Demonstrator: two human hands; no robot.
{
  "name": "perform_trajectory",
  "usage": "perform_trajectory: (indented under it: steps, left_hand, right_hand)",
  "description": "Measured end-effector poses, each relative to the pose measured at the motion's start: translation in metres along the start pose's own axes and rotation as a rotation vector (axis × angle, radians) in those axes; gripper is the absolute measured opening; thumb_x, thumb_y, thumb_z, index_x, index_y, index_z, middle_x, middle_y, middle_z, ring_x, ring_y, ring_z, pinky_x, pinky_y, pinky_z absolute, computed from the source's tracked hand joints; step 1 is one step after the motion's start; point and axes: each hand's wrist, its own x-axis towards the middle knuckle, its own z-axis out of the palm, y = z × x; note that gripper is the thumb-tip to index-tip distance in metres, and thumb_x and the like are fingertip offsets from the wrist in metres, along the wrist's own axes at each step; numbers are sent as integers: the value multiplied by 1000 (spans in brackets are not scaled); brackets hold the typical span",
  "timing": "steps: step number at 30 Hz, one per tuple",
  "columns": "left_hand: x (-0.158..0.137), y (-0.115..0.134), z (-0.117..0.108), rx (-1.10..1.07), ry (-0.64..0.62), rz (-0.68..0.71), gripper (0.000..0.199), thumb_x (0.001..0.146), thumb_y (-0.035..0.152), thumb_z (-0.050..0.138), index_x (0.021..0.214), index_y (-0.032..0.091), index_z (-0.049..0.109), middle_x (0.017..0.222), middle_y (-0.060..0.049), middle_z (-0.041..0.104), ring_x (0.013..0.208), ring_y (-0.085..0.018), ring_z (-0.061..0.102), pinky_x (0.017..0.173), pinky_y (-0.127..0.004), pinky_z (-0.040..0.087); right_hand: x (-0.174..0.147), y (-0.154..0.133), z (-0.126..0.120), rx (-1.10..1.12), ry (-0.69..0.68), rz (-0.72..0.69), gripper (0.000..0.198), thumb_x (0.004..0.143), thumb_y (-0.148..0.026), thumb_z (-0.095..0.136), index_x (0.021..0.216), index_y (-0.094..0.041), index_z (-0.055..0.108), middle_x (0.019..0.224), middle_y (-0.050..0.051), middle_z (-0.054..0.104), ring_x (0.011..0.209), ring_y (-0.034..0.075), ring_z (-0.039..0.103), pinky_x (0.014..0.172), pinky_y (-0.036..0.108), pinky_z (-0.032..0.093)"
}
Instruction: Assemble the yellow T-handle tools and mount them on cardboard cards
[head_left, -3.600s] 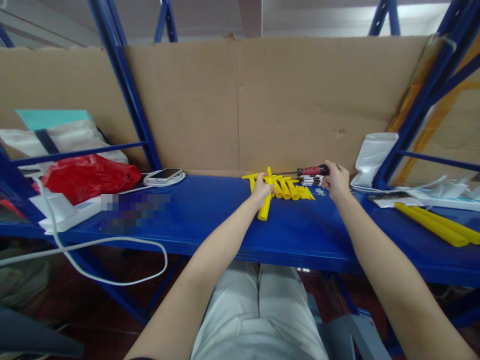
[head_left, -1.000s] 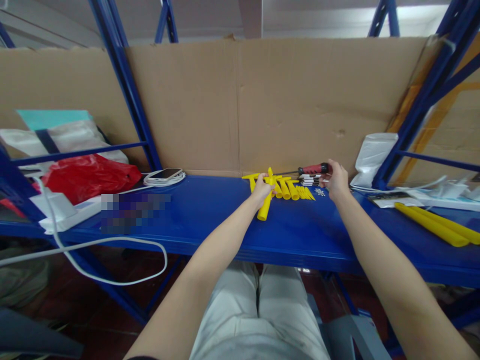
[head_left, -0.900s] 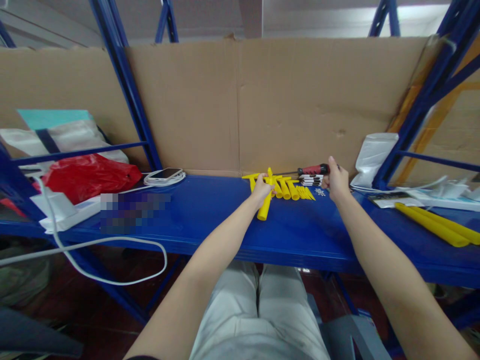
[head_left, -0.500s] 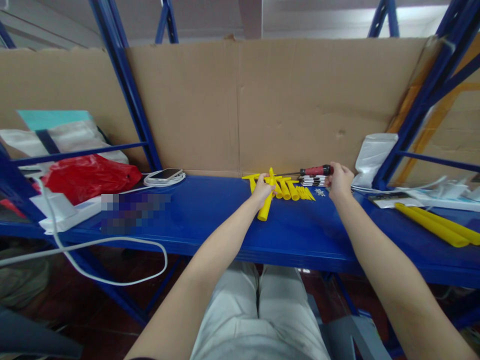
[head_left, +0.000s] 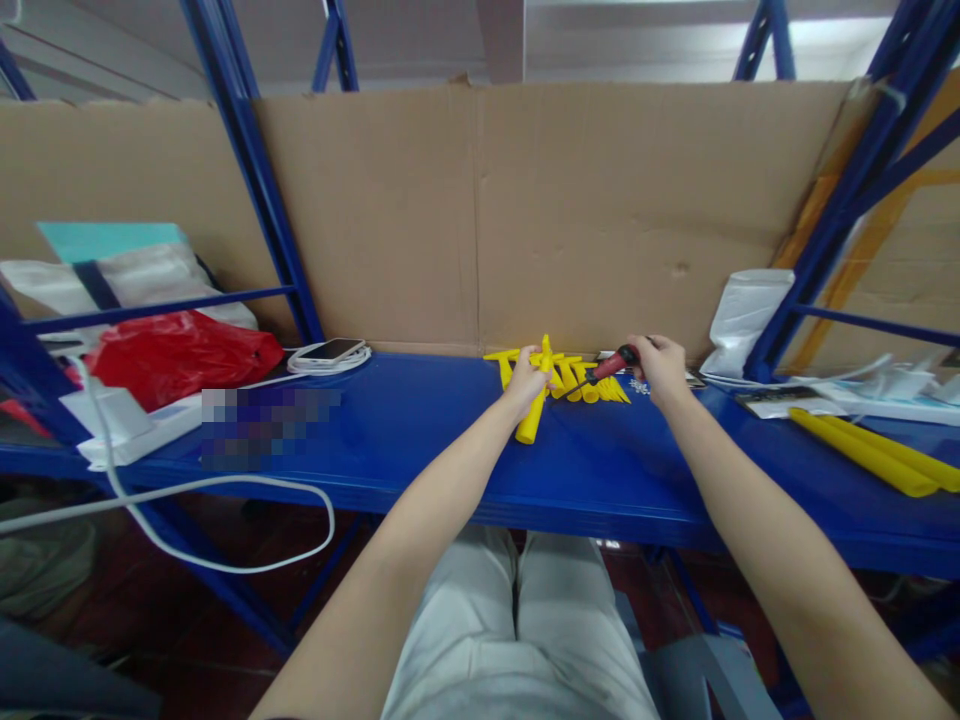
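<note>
My left hand (head_left: 526, 378) is closed around a yellow plastic T-shaped handle (head_left: 531, 422), whose round lower end points toward me. My right hand (head_left: 661, 366) grips a red and black screwdriver (head_left: 616, 362). Its thin shaft slants down and left toward the yellow handle; whether the tip touches it I cannot tell. Several more yellow pieces (head_left: 591, 393) lie in a row just behind and to the right, partly covered by the screwdriver. A small pile of silvery screws (head_left: 638, 386) rests on the blue shelf (head_left: 427, 430) near my right hand.
A phone (head_left: 334, 350) sits on a coiled white cable at the back left. Further left are a red plastic bag (head_left: 187, 350) and a white power strip (head_left: 150, 430). To the right lie long yellow tubes (head_left: 862, 450) and a white pouch (head_left: 750, 320). Cardboard (head_left: 600, 210) stands behind.
My right hand has moved left and slightly down with the screwdriver. The shaft, level before, now slopes downward to the left. My left hand and the yellow handle have barely moved.
</note>
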Motion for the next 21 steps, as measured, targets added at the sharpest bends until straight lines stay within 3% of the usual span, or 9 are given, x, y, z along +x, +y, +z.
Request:
perform_trajectory:
  steps: [4, 10, 12, 17, 19, 21]
  left_hand:
    - [-1, 2, 2, -7, 5, 10, 43, 81, 2, 51, 116, 24, 42, 75, 4, 54, 47, -5, 51, 43, -13, 36]
    - [-1, 4, 3, -13, -13, 13, 43, 79, 1, 53, 114, 23, 43, 77, 3, 56, 50, -5, 51, 49, -15, 43]
    - [-2, 4, 3, -9, -26, 22, 43, 78, 1, 54, 113, 24, 44, 78, 3, 57, 50, -5, 51, 49, -14, 43]
    - [-3, 2, 4, 18, -57, 46, 45, 77, 0, 51, 115, 23, 45, 80, 2, 57, 51, -6, 51, 47, -15, 41]
    - [-3, 1, 5, 29, -71, 50, 46, 76, 0, 52, 115, 24, 45, 82, 1, 58, 51, -7, 53, 47, -16, 41]
    - [-3, 1, 5, 36, -98, 53, 48, 75, 0, 51, 116, 24, 45, 82, 1, 58, 51, -7, 54, 46, -16, 41]
  right_hand:
    - [2, -2, -7, -120, -191, 100, 30, 74, -37, 67, 60, -19, 48, 36, -6, 38, 31, 7, 33, 30, 20, 25]
    - [-3, 3, -17, -441, -804, 238, 39, 53, -43, 85, 65, -16, 59, 53, 2, 59, 43, 11, 51, 34, 19, 36]
    - [-8, 7, -13, -490, -936, 229, 41, 48, -41, 87, 69, -17, 61, 57, 4, 63, 44, 11, 52, 35, 19, 37]
    - [-14, 13, 0, -523, -990, 98, 37, 49, -42, 85, 67, -18, 63, 60, 3, 64, 48, 11, 53, 34, 19, 35]
    - [-14, 13, 5, -529, -914, 16, 32, 54, -41, 82, 64, -17, 63, 60, 3, 63, 49, 11, 52, 35, 18, 34]
    - [-13, 13, 10, -452, -748, -74, 28, 59, -39, 79, 63, -17, 61, 60, 1, 61, 49, 10, 51, 37, 18, 34]
